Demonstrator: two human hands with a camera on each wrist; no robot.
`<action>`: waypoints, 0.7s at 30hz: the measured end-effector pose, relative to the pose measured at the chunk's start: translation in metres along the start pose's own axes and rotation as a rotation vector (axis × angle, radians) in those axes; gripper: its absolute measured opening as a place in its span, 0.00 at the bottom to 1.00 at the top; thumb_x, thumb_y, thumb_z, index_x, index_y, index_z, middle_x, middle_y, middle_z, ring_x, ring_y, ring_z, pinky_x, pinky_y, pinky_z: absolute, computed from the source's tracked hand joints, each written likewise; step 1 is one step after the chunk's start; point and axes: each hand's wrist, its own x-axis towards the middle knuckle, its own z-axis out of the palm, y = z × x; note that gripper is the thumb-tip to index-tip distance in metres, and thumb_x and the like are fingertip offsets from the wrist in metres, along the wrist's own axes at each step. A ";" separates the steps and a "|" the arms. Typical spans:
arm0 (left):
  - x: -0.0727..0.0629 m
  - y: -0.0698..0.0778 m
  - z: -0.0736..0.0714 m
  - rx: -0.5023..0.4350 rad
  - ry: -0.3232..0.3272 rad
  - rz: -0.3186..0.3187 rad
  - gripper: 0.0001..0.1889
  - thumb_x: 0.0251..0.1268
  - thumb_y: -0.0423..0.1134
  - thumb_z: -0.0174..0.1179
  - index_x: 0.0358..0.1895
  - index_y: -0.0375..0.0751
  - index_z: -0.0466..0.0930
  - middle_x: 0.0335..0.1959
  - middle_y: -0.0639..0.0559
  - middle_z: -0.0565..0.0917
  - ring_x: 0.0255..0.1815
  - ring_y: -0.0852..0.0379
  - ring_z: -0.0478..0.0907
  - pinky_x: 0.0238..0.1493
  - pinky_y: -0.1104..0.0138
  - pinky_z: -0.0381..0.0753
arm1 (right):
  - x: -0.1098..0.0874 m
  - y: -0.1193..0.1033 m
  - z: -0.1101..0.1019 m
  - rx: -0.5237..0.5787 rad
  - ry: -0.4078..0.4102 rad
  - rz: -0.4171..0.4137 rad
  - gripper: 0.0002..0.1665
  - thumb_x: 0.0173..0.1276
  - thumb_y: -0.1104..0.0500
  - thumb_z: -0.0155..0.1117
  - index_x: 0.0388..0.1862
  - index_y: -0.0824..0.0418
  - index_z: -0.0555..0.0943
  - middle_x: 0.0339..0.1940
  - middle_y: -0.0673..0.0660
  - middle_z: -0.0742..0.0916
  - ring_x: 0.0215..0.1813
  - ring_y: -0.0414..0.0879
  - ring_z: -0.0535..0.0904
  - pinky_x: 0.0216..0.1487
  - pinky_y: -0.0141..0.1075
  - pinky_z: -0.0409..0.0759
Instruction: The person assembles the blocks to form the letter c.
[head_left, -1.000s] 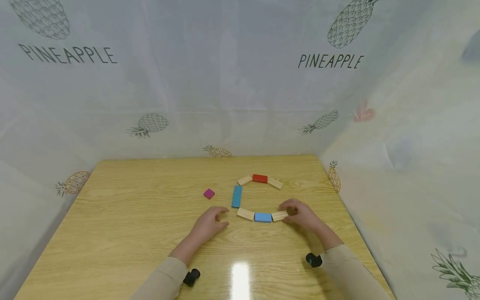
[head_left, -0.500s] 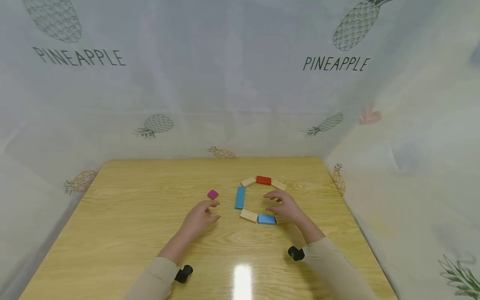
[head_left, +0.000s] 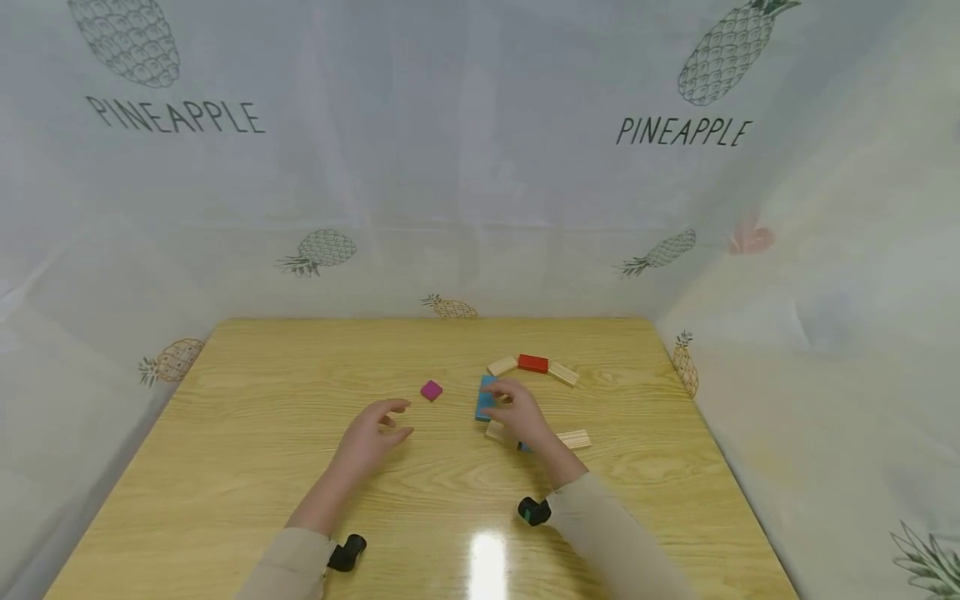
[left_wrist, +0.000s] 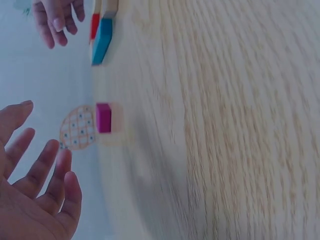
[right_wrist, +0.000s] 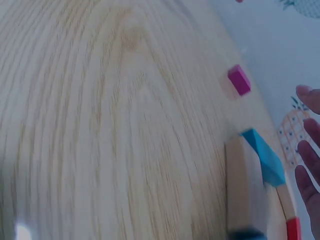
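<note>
My right hand (head_left: 517,412) hovers over the long blue block (head_left: 485,398), its fingers relaxed and apart with nothing between them. It partly covers that block, the plain wooden block (head_left: 497,432) and a lighter blue block (head_left: 525,447). My left hand (head_left: 369,435) is held above the table, fingers spread and holding nothing, as the left wrist view also shows. Nearest to it lies a small magenta block (head_left: 431,391), standing alone left of the others. Another plain block (head_left: 575,440) shows to the right of my right forearm.
At the back of the arrangement, a red block (head_left: 533,364) lies between two plain wooden blocks (head_left: 563,373). All rest on a wood-grain table (head_left: 300,375). A pineapple-printed cloth (head_left: 450,167) hangs behind it and along its sides.
My right hand has left the plain block at the near right and moved left over the long blue block. My left hand has drawn back to the left. The view has shifted slightly.
</note>
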 end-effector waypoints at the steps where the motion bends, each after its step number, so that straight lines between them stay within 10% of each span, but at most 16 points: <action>1: -0.001 -0.002 -0.003 -0.007 0.004 -0.002 0.24 0.62 0.40 0.68 0.62 0.46 0.76 0.56 0.49 0.78 0.50 0.49 0.76 0.48 0.54 0.80 | 0.002 -0.002 0.005 0.007 -0.003 0.002 0.21 0.63 0.65 0.70 0.55 0.64 0.82 0.52 0.58 0.80 0.53 0.57 0.74 0.57 0.51 0.73; 21: -0.017 -0.027 -0.032 -0.072 0.055 -0.079 0.25 0.65 0.41 0.65 0.64 0.41 0.73 0.59 0.43 0.76 0.55 0.43 0.73 0.49 0.52 0.80 | 0.045 -0.020 0.069 -0.052 0.004 -0.018 0.19 0.61 0.62 0.73 0.51 0.63 0.84 0.48 0.58 0.83 0.50 0.54 0.77 0.48 0.44 0.79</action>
